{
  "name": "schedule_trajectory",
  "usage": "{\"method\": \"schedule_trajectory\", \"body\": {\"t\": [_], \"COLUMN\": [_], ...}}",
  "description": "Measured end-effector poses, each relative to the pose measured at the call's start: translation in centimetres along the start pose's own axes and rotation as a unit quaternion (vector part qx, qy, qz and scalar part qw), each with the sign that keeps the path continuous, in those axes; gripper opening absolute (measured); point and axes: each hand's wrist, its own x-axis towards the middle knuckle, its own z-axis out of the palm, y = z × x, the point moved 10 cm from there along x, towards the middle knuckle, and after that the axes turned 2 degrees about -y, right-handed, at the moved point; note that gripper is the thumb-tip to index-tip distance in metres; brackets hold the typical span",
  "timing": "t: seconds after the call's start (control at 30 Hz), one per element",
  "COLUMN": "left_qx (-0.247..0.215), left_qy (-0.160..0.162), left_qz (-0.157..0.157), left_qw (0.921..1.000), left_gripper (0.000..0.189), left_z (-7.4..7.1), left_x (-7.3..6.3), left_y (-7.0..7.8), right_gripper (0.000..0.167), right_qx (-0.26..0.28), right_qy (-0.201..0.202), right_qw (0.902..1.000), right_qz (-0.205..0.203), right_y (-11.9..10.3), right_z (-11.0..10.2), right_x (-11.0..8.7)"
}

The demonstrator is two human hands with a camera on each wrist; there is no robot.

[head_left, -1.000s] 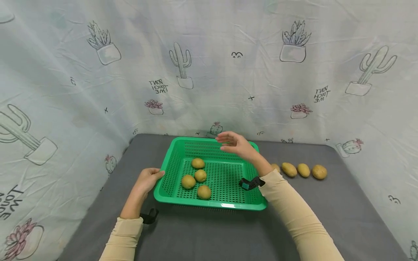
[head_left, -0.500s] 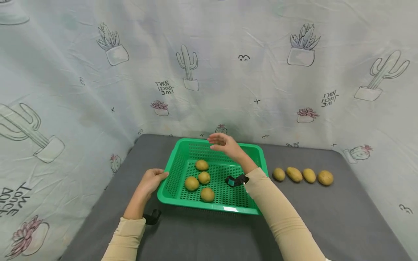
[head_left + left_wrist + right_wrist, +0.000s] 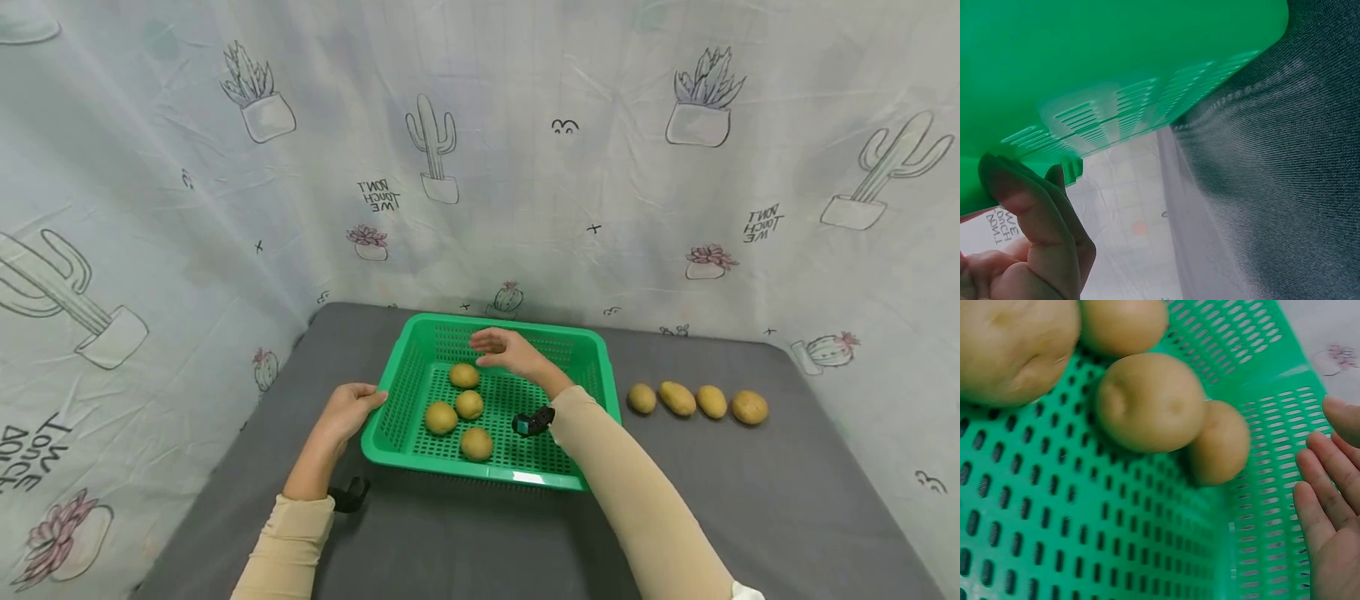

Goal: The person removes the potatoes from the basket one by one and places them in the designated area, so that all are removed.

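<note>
A green plastic basket (image 3: 491, 472) with slotted walls stands on the table, holding several potatoes in its left half. My left hand (image 3: 351, 410) pinches its left rim, thumb on top; in the left wrist view the curled fingers (image 3: 1041, 212) lie under that rim. Inside the basket, my right hand (image 3: 512, 352) hovers over the floor with nothing in it, just right of the rearmost potato (image 3: 464, 376). The right wrist view shows its fingers (image 3: 1329, 487) loosely extended, apart from the nearest potato (image 3: 1219, 444).
On the grey tabletop (image 3: 480, 542), right of the basket, several potatoes lie in a row, ending in a rounder potato (image 3: 750, 407). A pale curtain (image 3: 510, 167) printed with cacti hangs behind the table and along both sides.
My right hand has moved left and then lower, from over the back rim down into the basket toward the potatoes. The left hand keeps its hold on the rim.
</note>
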Motion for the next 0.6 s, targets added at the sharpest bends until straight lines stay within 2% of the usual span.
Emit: {"method": "schedule_trajectory", "body": {"t": [0.23, 0.6], "left_qx": [0.000, 0.001], "left_qy": [0.004, 0.012], "left_qz": [-0.002, -0.007], "left_qw": [1.0000, 0.9999], "left_gripper": [0.054, 0.053], "left_z": [-0.1, -0.1], "left_x": [0.0, -0.1], "left_y": [0.2, 0.0], "right_gripper": [0.049, 0.052], "right_qx": [-0.064, -0.079], "right_qy": [-0.024, -0.044], "right_qw": [0.9972, 0.9952], "right_qz": [0.030, 0.038], "right_y": [1.3, 2.5], "right_z": [1.3, 2.5], "right_x": [0.8, 1.5]}}
